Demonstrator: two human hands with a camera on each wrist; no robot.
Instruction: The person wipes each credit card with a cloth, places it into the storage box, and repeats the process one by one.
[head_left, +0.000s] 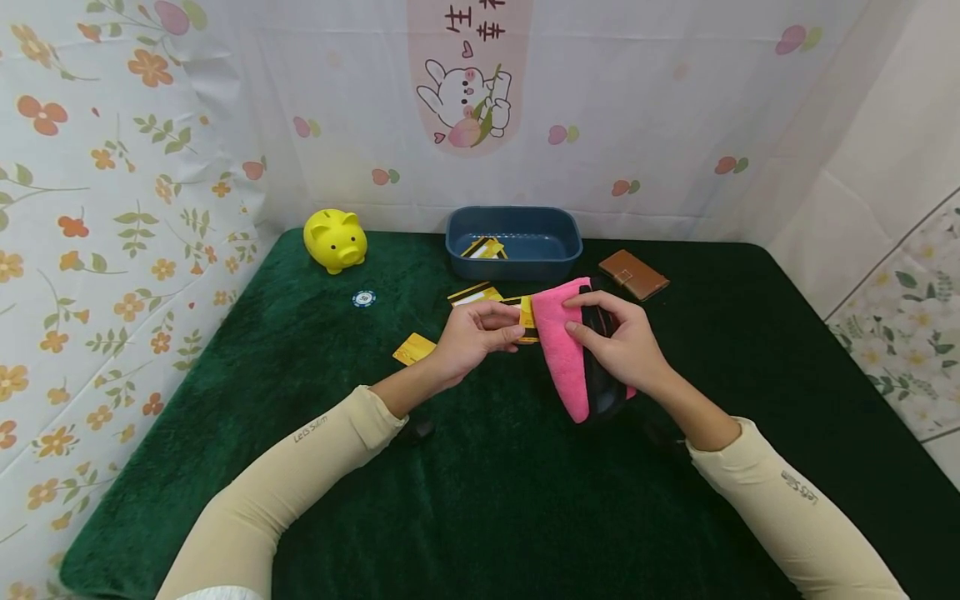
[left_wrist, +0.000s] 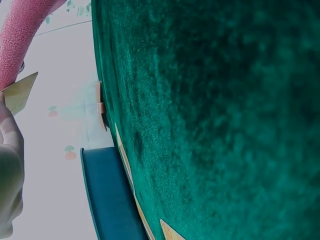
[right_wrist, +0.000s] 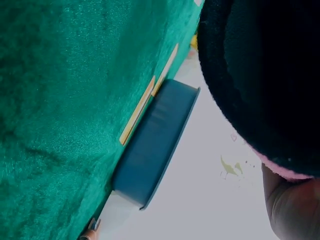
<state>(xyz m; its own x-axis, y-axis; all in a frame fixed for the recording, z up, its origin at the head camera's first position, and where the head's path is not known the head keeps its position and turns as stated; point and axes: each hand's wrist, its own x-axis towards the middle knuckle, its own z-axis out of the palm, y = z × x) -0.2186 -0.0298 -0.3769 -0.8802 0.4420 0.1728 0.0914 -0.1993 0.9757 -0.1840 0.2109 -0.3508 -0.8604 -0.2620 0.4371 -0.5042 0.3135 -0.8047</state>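
My left hand pinches a gold bank card with a dark stripe between thumb and fingers. The card's far edge meets the side of a pink plush pouch-like item with a black part. My right hand grips that plush item by its upper edge, thumb and fingers on the pink cloth. Its wide dark opening fills one corner of the right wrist view. In the left wrist view the held card sits right below the pink cloth.
Gold cards lie before a blue bin, which holds more cards. Another card is left of my left hand. A yellow piggy bank, a poker chip and a brown wallet rest on the green cloth.
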